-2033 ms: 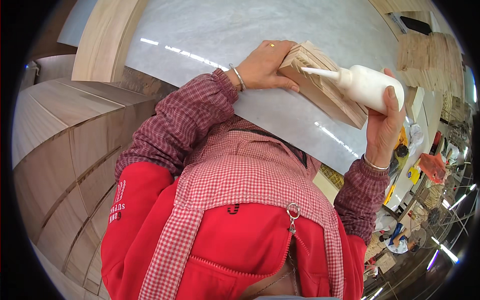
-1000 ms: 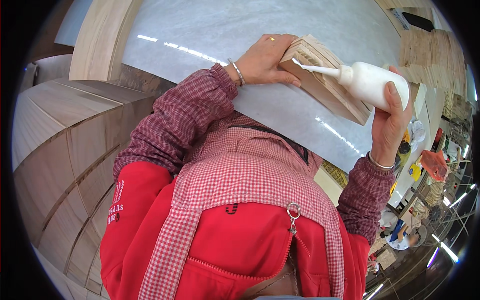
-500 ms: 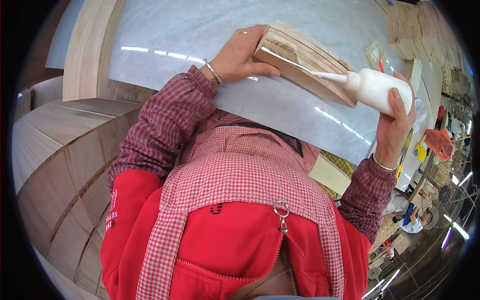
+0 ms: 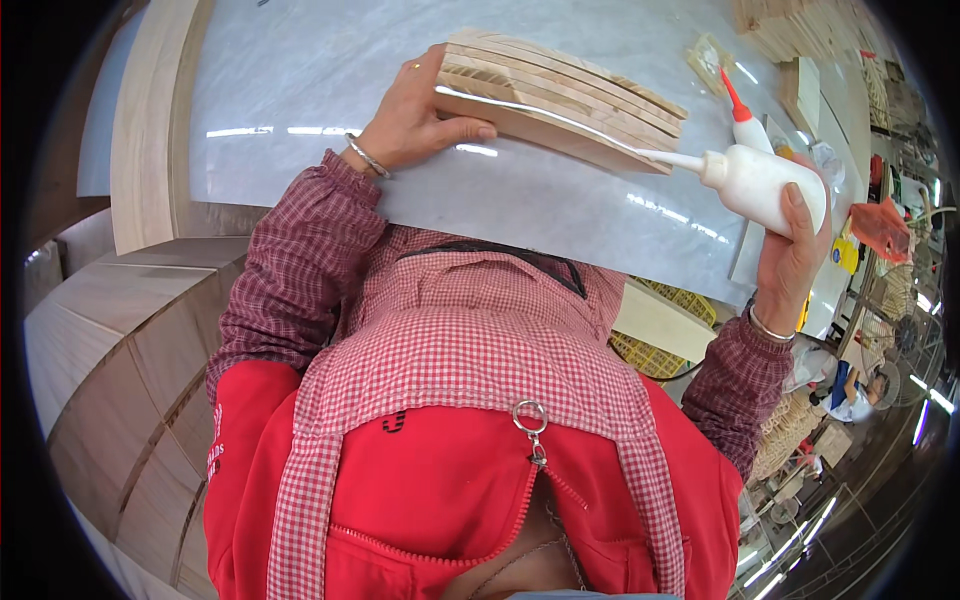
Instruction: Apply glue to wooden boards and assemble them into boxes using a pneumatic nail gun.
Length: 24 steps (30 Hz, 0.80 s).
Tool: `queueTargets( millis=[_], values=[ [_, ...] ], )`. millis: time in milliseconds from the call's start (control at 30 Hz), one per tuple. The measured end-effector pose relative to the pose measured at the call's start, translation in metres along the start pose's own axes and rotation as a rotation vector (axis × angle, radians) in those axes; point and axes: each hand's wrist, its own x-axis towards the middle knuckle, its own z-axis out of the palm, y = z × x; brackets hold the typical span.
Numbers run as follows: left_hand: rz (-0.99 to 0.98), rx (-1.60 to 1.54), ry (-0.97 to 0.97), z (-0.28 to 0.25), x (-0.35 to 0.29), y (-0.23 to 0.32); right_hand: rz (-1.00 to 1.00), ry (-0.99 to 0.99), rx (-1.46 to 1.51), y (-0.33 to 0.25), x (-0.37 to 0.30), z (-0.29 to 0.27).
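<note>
A: Where do the boards (image 4: 575, 97) lie in the left hand's (image 4: 408, 115) grip?
B: They reach rightward from it. The hand clasps their left end, thumb along the near side; its other fingers are mostly hidden behind the wood. Whether the boards rest on the table (image 4: 510, 205), I can't tell.
A: And the right hand (image 4: 788, 255)?
B: Curled around the bottle (image 4: 762, 185), thumb on the near side towards the right end. The fingers beneath are out of sight.
A: How does the bottle sit there?
B: On its side, its nozzle (image 4: 672, 158) jutting left, clear of the fingers.
A: Where does the tip end?
B: At the boards' right end, by the near upper edge. A white line (image 4: 540, 107) runs along that edge to the left hand.
A: Anything beyond?
B: A red-tipped bottle (image 4: 750, 132), just on the far side. The 2 overlap in view.
</note>
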Motion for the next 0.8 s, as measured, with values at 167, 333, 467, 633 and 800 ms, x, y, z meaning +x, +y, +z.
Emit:
queueTargets(
  millis=[167,333,467,633,800],
  values=[
    [-0.034,-0.034,0.004,0.0,-0.001,0.0,0.008,0.026,-0.024,0.003,-0.003,-0.022],
    [-0.067,-0.011,-0.013,0.0,0.0,-0.001,0.012,0.077,-0.024,0.006,-0.005,-0.031],
    [-0.021,-0.025,-0.014,-0.003,0.003,0.002,0.085,0.084,0.144,0.001,-0.004,-0.014],
    [0.05,-0.006,-0.04,-0.005,0.011,0.009,0.171,0.04,0.268,-0.014,0.001,0.041],
    [0.091,0.105,0.026,-0.004,0.006,0.017,0.138,-0.097,0.186,-0.03,0.003,0.106]
  ],
)
